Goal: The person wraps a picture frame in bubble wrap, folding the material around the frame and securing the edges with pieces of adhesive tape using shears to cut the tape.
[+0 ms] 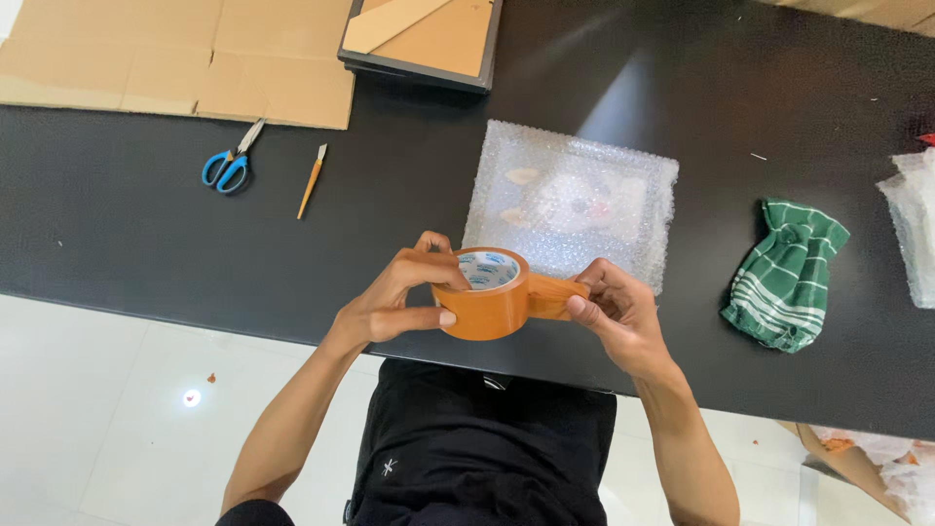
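From where I stand, the person holds a roll of brown packing tape [484, 295] in the air over the near edge of the black worktop [117, 224], just in front of their black shirt. The left hand [399, 300] wraps the roll, its fingers [435, 241] curled over the top rim and the thumb pressed against the outer side, so that hand is clamped on the roll. The right hand [616, 314] sits just beside the roll and pinches the loose tape end [552, 295] between thumb and fingers; a short strip runs taut from the roll to that pinch.

Directly behind the roll lies a flat parcel wrapped in clear bubble wrap [575, 200], with a pale picture showing faintly through it. To the person's right, well apart from the parcel, a green cloth with white stripes [787, 276] lies crumpled on the worktop, and more clear plastic wrap [911, 224] shows at the right edge. To the left, a pair of blue-handled scissors [230, 164] rests near a small knife with an orange handle [312, 181]. Beyond them lies a flattened sheet of brown cardboard [175, 58], and beside it a dark frame [424, 41] with a cardboard backing. Below the worktop the floor [97, 409] is pale tile.
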